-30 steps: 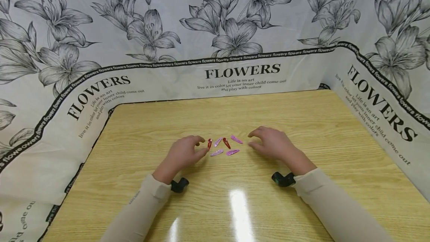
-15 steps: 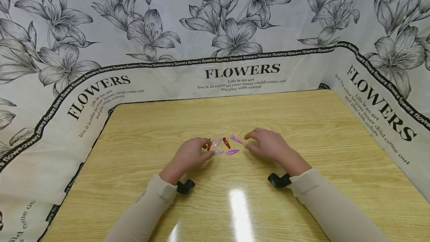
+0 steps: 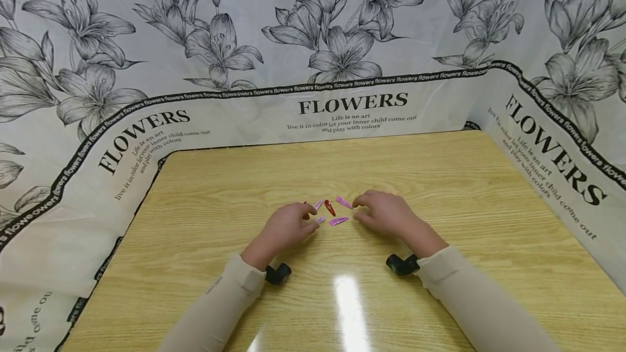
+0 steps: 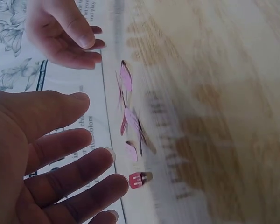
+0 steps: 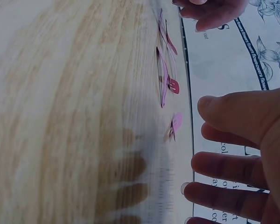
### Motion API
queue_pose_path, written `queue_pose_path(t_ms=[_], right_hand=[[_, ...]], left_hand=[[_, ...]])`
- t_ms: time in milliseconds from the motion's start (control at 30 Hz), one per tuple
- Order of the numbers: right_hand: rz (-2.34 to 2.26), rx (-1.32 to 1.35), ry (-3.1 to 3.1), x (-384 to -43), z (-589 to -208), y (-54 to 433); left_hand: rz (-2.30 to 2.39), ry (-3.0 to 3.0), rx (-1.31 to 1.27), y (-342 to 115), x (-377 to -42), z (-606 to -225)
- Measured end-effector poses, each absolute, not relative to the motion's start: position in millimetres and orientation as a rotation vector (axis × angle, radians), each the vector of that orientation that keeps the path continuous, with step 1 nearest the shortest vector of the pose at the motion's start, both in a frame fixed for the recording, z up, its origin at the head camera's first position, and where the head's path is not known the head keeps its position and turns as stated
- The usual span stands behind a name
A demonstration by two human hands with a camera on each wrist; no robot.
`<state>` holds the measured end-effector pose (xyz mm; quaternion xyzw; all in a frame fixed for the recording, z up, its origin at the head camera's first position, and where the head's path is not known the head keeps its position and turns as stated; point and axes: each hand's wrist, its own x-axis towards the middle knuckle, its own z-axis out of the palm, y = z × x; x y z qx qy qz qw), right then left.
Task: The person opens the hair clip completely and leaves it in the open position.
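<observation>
Several hair snap clips lie flat in a small group on the table. In the head view a red clip (image 3: 330, 208) is in the middle, with a pink clip (image 3: 344, 202) and a darker pink clip (image 3: 338, 221) on the right. Two light pink clips, the upper one (image 3: 318, 205) and the lower one (image 3: 320, 220), are partly covered by my left hand (image 3: 288, 227). That hand hovers at the group's left side, fingers relaxed and holding nothing; another red clip (image 4: 137, 180) is by its fingertips. My right hand (image 3: 387, 214) is just right of the group, fingers apart, nothing held.
The wooden table (image 3: 415, 167) bears a bright light reflection (image 3: 351, 308) near its front. Floral printed cloth (image 3: 352, 115) stands along the back and both sides. A black camera mount sits on each wrist, left (image 3: 278, 274) and right (image 3: 402, 264).
My left hand has moved right over the left-hand clips, covering most of a red one. My right hand has shifted slightly left towards the group. The clips have not visibly moved.
</observation>
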<state>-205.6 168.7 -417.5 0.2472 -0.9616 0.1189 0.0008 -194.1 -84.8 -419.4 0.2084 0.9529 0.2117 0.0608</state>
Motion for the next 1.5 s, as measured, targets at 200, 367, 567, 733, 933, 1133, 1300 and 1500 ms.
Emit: queue_pose_path(t_ms=[200,367,567,733,933,1133,1300,1500], right_hand=[[0.349,0.801,-3.043,-203.1,-418.0,164.8],[0.328,0.819,-3.026,-204.8,-417.4,161.8],[0.323,0.817,-3.029,-206.1,-417.6,157.8],[0.329,0.819,-3.020,-208.5,-419.0,153.5],[0.359,0.812,-3.052,-211.3,-420.8,149.0],[0.354,0.832,-3.058,-212.6,-421.7,145.5],[0.338,0.832,-3.058,-213.4,-422.6,143.9],[0.338,0.836,-3.071,-214.9,-424.0,143.1]], left_hand=[[0.661,2.846,0.624,-77.1,-191.4,-423.2],[0.676,2.862,0.678,-69.6,-194.7,-425.0],[0.673,2.850,0.727,-61.7,-198.5,-427.3],[0.675,2.844,0.735,-55.9,-200.9,-427.2],[0.616,2.863,0.731,-49.6,-201.9,-426.5],[0.576,2.863,0.727,-45.8,-203.7,-426.7],[0.549,2.866,0.733,-42.5,-205.2,-427.8],[0.540,2.866,0.727,-39.8,-206.9,-428.5]])
